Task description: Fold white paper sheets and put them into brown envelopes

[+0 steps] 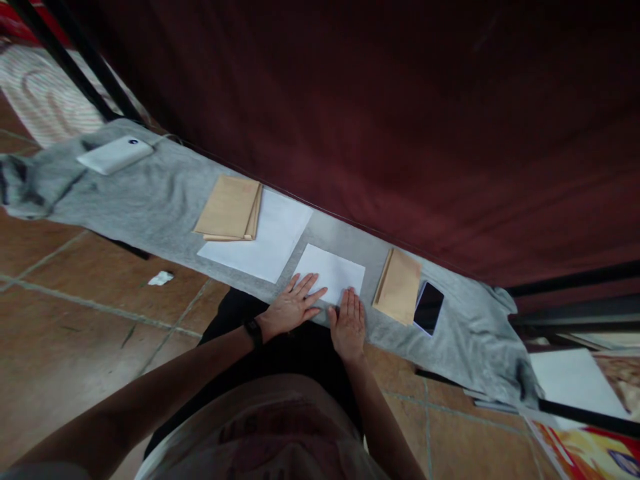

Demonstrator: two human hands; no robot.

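Observation:
A white sheet of paper (333, 267), seemingly folded to a smaller size, lies on the grey cloth in front of me. My left hand (293, 307) rests flat on its near left edge, fingers spread. Close by, my right hand (349, 327) lies with its fingers stretched out on the near right corner. Larger white sheets (273, 240) lie to the left, partly covered by a stack of brown envelopes (227, 207). More brown envelopes (401, 287) sit to the right of my right hand.
A dark-screened phone (429, 308) lies beside the right-hand envelopes. Far left on the grey cloth (160, 187) is a white device (116, 155) with a cable. A dark red curtain (380, 133) hangs behind the narrow surface. Crumpled white paper (161, 278) lies on the tiled floor.

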